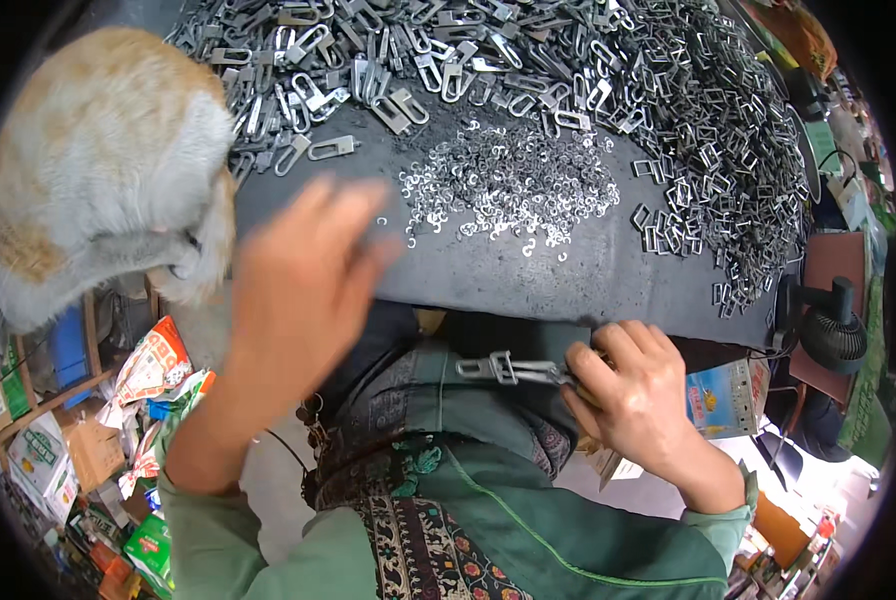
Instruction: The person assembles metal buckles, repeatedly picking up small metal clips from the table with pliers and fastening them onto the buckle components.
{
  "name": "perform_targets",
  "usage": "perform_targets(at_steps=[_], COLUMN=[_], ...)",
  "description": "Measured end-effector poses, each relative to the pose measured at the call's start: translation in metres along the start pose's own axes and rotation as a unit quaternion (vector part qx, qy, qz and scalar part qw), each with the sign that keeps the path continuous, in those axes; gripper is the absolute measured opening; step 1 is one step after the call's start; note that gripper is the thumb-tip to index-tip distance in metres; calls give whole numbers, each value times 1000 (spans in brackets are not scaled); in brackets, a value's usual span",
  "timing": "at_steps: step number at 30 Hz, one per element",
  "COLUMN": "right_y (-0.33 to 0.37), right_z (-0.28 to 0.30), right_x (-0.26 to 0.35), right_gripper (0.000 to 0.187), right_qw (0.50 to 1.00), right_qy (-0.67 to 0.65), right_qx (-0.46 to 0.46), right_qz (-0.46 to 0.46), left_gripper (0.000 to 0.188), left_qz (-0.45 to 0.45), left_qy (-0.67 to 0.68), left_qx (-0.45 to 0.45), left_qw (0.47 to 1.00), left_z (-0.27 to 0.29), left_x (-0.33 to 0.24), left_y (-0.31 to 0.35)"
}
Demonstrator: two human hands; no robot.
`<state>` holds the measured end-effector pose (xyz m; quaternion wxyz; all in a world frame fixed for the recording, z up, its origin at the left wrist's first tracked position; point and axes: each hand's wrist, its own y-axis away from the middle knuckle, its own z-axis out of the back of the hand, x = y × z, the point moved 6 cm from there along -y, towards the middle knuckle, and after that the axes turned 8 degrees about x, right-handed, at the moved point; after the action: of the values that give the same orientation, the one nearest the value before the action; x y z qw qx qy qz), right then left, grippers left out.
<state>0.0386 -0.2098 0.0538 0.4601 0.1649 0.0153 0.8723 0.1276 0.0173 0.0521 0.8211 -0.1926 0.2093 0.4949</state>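
Note:
My right hand [633,395] is in front of the table edge, its fingers closed round a metal latch piece [475,369]. The piece has a slotted flat end pointing left and a small rectangular frame across it; the part inside the fingers is hidden. My left hand [303,270] is above the table's near left edge, smeared by motion, so I cannot tell whether it holds anything. Just right of it lies a scatter of small C-shaped metal clips [513,185]. Behind is a heap of slotted metal links [398,60], and at the right a heap of rectangular wire frames [718,150].
A ginger-and-white cat [118,160] rests at the table's left end. The dark table top [568,280] ends just beyond my lap. A small black fan [836,325] stands at the right. Bags and boxes [153,370] crowd the lower left.

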Motion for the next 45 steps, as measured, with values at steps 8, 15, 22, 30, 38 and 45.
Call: perform_targets(at_steps=[8,15,22,30,38,45], right_y=[-3,-1,-51,-70,-50,-2], right_z=[3,32,43,45,42,-10], right_x=[-10,-106,-143,-145,-99,-10], right_gripper=[34,24,15,15,15,11], right_qw=[996,960,958,965,968,830], right_qy=[6,12,83,158,-35,-537], right_qx=[-32,-199,-194,-149,-139,-43], right_qz=[-85,-197,-192,-150,-205,-143], left_gripper=[29,35,44,41,34,36], left_qz=[-186,-94,-4,214,292,257], left_qy=[-258,-169,65,730,707,809], left_qx=[26,77,-49,-18,180,165], left_qw=[948,978,997,649,618,503], left_z=[-7,0,23,-4,-72,-88], left_x=[32,26,62,53,-21,-49], left_y=[-86,-90,-73,41,67,43])
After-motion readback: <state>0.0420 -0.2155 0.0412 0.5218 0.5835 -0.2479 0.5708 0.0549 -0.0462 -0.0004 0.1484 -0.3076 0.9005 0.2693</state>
